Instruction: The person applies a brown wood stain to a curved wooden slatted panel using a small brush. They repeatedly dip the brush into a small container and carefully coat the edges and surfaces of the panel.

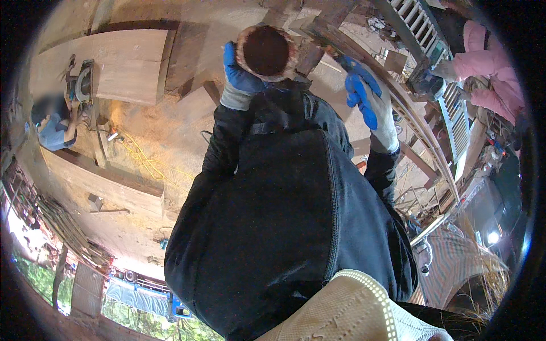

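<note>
My left hand (242, 78), in a blue-coated work glove with a grey cuff, grips the side of a round, bowl-like container (242, 54). Its rim looks pale and crusted. Dark reddish-brown stuff (266, 51) shows inside it. My right hand (363, 94), gloved the same way, is raised to the right of the container and apart from it. Its fingers curl by the end of a narrow object (336, 57) with an orange-yellow tip, whose kind I cannot make out. A long curved timber rail (406, 102) runs beyond my right hand.
On the left a person (54, 125) handles a circular saw (84, 85) beside a broad wooden board (131, 67). A yellow cord (145, 159) lies on the dusty floor. At right, a person in pink sleeves (489, 62) works at slatted frames (418, 23). Another timber (108, 179) lies left.
</note>
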`<state>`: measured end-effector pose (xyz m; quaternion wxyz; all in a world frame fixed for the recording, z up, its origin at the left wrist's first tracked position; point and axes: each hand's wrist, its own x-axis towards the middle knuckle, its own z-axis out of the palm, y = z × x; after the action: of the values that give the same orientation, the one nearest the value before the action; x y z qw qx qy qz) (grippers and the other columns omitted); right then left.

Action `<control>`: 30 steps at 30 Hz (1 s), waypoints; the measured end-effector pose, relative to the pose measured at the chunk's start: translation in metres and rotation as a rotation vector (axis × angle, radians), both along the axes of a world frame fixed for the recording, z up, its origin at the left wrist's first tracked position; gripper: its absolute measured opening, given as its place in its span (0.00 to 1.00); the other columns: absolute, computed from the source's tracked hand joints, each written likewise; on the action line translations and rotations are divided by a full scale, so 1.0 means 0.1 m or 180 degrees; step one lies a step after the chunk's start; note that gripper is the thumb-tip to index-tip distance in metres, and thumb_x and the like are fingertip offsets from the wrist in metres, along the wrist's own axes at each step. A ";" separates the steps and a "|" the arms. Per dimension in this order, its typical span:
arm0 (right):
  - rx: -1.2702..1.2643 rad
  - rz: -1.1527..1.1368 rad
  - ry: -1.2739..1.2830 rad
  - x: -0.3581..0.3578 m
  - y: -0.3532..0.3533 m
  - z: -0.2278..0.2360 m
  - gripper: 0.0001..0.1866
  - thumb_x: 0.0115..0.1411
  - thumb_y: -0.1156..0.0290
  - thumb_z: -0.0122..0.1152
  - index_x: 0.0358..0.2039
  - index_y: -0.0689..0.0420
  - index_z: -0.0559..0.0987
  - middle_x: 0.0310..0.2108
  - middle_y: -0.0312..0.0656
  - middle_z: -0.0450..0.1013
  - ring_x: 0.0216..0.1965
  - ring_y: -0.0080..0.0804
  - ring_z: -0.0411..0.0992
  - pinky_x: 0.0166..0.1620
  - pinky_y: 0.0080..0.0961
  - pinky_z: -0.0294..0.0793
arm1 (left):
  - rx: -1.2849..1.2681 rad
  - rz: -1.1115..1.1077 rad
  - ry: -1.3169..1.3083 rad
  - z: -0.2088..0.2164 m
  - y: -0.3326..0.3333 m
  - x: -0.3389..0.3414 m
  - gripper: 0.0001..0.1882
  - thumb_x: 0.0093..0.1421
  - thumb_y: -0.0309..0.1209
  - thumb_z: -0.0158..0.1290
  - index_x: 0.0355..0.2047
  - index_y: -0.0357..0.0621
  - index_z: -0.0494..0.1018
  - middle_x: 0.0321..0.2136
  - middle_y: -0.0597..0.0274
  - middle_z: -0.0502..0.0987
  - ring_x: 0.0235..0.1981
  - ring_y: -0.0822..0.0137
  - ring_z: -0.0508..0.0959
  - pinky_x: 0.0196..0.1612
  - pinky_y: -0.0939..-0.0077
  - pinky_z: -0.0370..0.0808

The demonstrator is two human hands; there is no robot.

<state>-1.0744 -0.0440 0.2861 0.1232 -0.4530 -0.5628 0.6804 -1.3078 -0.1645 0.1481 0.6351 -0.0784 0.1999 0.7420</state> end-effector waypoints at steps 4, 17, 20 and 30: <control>-0.0164 -0.0704 0.0166 0.32 -0.02 -0.39 0.23 0.71 0.56 0.54 0.58 0.60 0.75 0.36 0.35 0.73 0.28 0.16 0.67 0.30 0.17 0.68 | 0.0239 0.0302 -0.0408 -0.11 0.06 -0.09 0.43 0.59 0.70 0.43 0.64 0.55 0.66 0.63 0.56 0.68 0.62 0.49 0.69 0.64 0.42 0.66; 0.4821 0.0769 -0.1195 0.20 0.30 -0.65 0.19 0.56 0.71 0.67 0.50 0.49 0.81 0.30 0.38 0.69 0.28 0.39 0.72 0.31 0.34 0.73 | 0.0074 -0.0221 0.0496 -0.13 0.56 -0.16 0.45 0.55 0.71 0.47 0.66 0.61 0.62 0.66 0.56 0.63 0.64 0.43 0.65 0.64 0.33 0.63; 0.4946 0.1015 -0.1306 0.23 0.33 -0.68 0.19 0.55 0.71 0.68 0.48 0.49 0.81 0.30 0.38 0.68 0.29 0.39 0.71 0.32 0.36 0.73 | -0.0198 -0.0364 0.0692 0.01 0.61 -0.13 0.50 0.53 0.72 0.48 0.69 0.57 0.58 0.69 0.49 0.58 0.66 0.36 0.61 0.65 0.32 0.61; 0.5031 0.1008 -0.1271 0.24 0.37 -0.72 0.20 0.54 0.70 0.68 0.50 0.45 0.81 0.29 0.35 0.66 0.28 0.34 0.71 0.30 0.33 0.73 | 0.0530 -0.0226 -0.0116 -0.12 0.65 -0.10 0.39 0.64 0.67 0.40 0.59 0.50 0.71 0.53 0.52 0.77 0.52 0.48 0.78 0.55 0.45 0.76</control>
<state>-1.0503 -0.0068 0.2143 0.2058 -0.2606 -0.9433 0.0006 -1.3181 -0.0996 0.1364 0.6689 -0.0316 0.1285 0.7315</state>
